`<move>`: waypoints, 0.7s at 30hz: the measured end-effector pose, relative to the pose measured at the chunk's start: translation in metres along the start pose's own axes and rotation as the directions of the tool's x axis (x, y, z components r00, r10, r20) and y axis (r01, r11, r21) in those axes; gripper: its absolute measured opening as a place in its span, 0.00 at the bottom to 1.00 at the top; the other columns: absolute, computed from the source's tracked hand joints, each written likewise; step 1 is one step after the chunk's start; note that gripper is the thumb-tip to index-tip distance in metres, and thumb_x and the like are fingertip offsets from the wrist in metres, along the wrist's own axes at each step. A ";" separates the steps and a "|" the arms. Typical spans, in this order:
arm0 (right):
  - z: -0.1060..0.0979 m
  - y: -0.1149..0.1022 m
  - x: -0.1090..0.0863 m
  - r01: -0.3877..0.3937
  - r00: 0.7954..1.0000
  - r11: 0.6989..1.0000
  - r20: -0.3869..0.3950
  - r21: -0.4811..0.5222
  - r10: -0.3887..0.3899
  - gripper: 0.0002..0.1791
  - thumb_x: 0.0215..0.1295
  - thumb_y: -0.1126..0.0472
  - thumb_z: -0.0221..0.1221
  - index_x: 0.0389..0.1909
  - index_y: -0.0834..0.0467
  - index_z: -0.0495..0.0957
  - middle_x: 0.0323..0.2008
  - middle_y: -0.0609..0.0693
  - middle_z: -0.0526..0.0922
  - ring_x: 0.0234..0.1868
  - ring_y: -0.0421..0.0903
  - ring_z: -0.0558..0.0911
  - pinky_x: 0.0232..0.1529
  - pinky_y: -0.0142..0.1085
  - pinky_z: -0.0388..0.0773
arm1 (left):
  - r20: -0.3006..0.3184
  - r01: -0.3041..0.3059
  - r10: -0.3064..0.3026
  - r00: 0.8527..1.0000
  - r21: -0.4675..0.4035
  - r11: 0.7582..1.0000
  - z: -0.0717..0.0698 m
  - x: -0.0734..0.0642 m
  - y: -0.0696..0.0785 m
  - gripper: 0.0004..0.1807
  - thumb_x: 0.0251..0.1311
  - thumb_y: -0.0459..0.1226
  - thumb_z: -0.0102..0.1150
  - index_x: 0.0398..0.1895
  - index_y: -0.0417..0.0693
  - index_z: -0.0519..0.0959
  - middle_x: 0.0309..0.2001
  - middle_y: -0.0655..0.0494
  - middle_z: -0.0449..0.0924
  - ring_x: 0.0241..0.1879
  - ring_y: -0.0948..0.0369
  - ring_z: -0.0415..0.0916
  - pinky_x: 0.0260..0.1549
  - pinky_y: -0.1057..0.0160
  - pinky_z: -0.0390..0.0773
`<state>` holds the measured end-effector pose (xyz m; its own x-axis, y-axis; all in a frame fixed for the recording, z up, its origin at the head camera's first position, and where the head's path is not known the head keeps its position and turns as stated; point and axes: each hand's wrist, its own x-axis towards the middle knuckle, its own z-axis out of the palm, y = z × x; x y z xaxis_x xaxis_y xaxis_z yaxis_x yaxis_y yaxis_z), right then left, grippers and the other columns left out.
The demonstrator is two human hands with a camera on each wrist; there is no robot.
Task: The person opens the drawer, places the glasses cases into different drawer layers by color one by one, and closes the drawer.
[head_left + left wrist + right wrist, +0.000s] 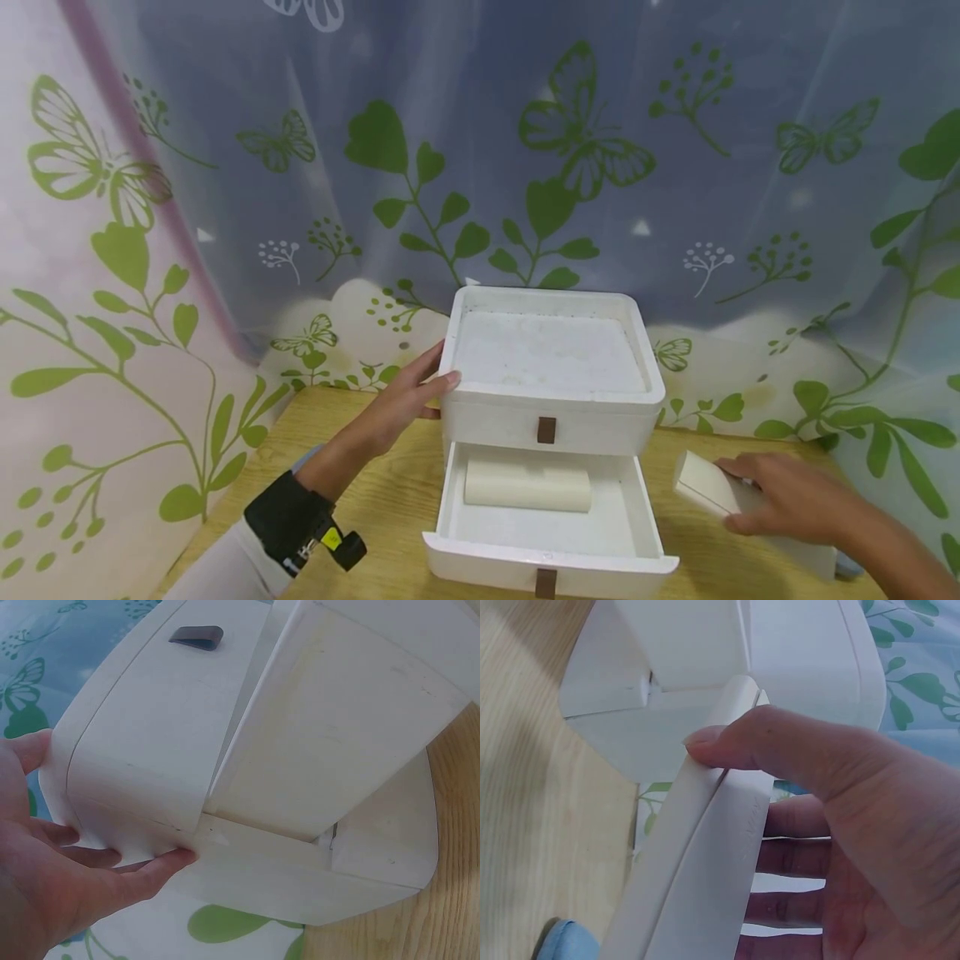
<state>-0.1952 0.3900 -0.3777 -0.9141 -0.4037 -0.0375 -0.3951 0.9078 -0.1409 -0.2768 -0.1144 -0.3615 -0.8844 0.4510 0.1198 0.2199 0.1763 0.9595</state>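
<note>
A white two-drawer box (pixel 555 429) stands on the wooden table, its lower drawer (pixel 547 533) pulled out. Inside that drawer lies a cream, long glasses case (pixel 527 486). My left hand (pixel 408 400) rests against the left side of the box near the top; in the left wrist view the fingertips (pixel 176 857) touch its side wall. To the right of the drawer, my right hand (pixel 795 496) grips another cream glasses case (pixel 705 847), with the thumb over its top and the fingers on the far side. A seam runs along this case.
Brown tabs (pixel 547 430) serve as drawer handles. The box has a shallow tray top (pixel 551 350) with a raised rim. A light blue object (pixel 568 941) sits on the table (pixel 525 825) at the right. Behind the table hangs a curtain (pixel 480 167) printed with leaves and butterflies.
</note>
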 end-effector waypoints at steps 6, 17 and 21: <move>-0.007 -0.009 -0.001 -0.004 0.996 0.994 -0.084 -0.110 -0.005 0.44 0.48 0.36 0.75 0.61 0.62 0.82 0.52 0.54 0.88 0.38 0.37 0.78 0.29 0.31 0.71 | 0.001 -0.004 0.004 1.000 0.001 1.000 0.000 0.000 0.000 0.39 0.78 0.51 0.51 0.85 0.71 0.46 0.84 0.57 0.51 0.76 0.42 0.64 0.61 0.37 0.79; -0.020 -0.025 0.000 -0.013 0.996 0.995 -0.093 -0.103 0.004 0.45 0.49 0.35 0.74 0.63 0.60 0.82 0.57 0.60 0.86 0.41 0.45 0.82 0.29 0.35 0.72 | 0.000 0.011 -0.011 1.000 -0.006 1.000 0.000 0.000 -0.001 0.39 0.77 0.53 0.51 0.84 0.73 0.46 0.84 0.59 0.51 0.76 0.43 0.64 0.61 0.38 0.80; -0.025 -0.032 0.002 -0.012 0.996 0.995 -0.091 -0.095 0.003 0.45 0.50 0.35 0.74 0.64 0.59 0.81 0.58 0.60 0.85 0.41 0.45 0.83 0.28 0.36 0.72 | 0.002 0.008 -0.008 1.000 -0.006 1.000 0.000 -0.001 -0.001 0.39 0.77 0.53 0.51 0.84 0.73 0.46 0.84 0.59 0.50 0.77 0.43 0.64 0.61 0.38 0.80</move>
<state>-0.1869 0.3631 -0.3488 -0.9197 -0.3890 0.0526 -0.3914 0.9191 -0.0455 -0.2764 -0.1152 -0.3623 -0.8854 0.4513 0.1115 0.2103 0.1748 0.9619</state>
